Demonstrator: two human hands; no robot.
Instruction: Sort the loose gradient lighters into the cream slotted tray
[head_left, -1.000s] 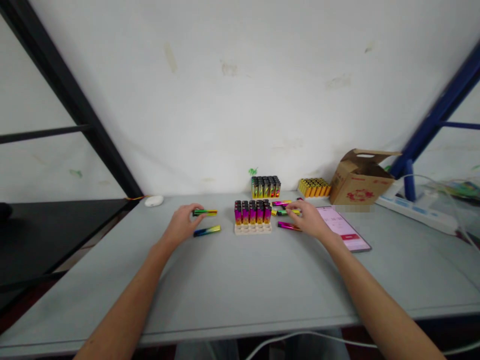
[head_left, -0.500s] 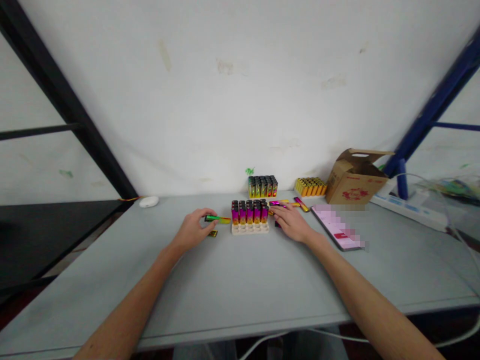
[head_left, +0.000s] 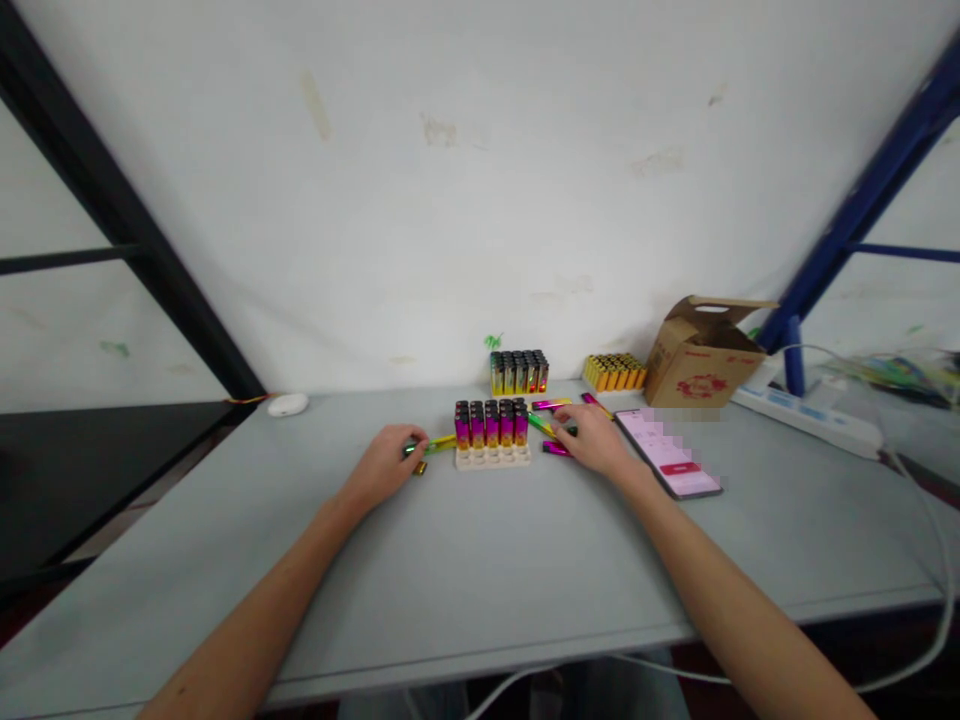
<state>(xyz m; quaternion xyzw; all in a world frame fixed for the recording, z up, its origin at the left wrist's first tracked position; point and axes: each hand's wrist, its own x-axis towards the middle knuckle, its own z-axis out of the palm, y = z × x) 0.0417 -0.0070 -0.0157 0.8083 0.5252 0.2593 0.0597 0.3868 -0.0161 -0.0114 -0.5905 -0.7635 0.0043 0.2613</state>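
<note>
The left hand (head_left: 386,465) has thumb and fingers pinching the dark end of a green-and-yellow lighter (head_left: 442,443), whose yellow end points right toward the white rack (head_left: 493,460). A gold-ended lighter (head_left: 421,468) pokes out just below its fingertips, the rest hidden.

The right hand (head_left: 592,437) is bent over a green lighter (head_left: 540,426) on the other side of the rack; whether it grips it, I cannot tell. A purple lighter (head_left: 556,449) lies just below its fingers, partly covered, and more purple lighters (head_left: 550,405) lie just beyond them.

The rack stands between the two hands, near both, with upright purple-and-gold lighters (head_left: 491,430) in its far rows and round holes along its near side. On the near side of both hands, the grey counter (head_left: 480,570) stretches between the forearms to its front edge. Beyond the hands it ends at the wall (head_left: 375,200), where dark-topped lighters (head_left: 519,373) and yellow lighters (head_left: 615,373) stand in blocks.

Right of the right hand lies a phone (head_left: 671,455), its pink screen showing a red button, partly pixelated. Beyond it, the open carton (head_left: 701,365) bears red print and a red emblem, too small to read.
</note>
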